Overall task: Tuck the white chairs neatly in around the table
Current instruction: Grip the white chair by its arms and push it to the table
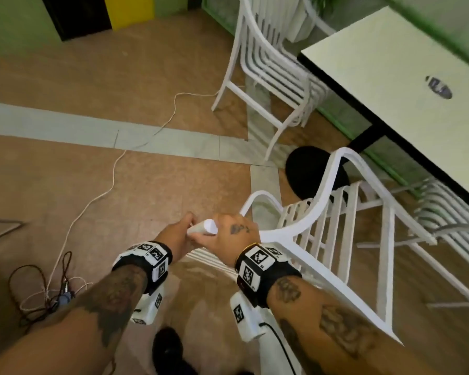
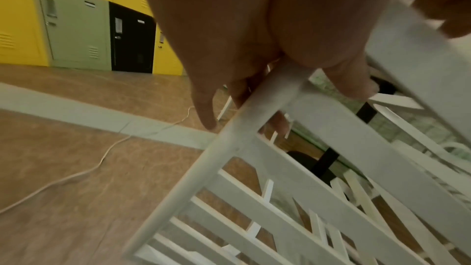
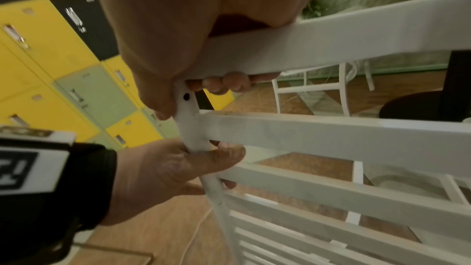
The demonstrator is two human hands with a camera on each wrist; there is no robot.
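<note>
- Brown floor [image 1: 65,185], green strip, yellow lockers [image 2: 18,17] behind; cable [image 1: 114,169] trails across.
- Chair [image 1: 322,212] is held at one back corner, apparently tilted, near table [image 1: 390,63].
- Left hand [image 1: 179,234] and right hand [image 1: 228,234] are both curled round its frame.
- Step: moving chair. Next, it is to be swung seat-first under the table edge, clear of the black base [image 1: 309,171].
- Second chair [image 1: 260,58] stands at the table's end.

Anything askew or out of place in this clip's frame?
Yes. The white chair in both hands lies tipped over beside the table, not on its legs. The left hand and right hand grip one corner of its frame. A white cable trails loose across the floor.
</note>
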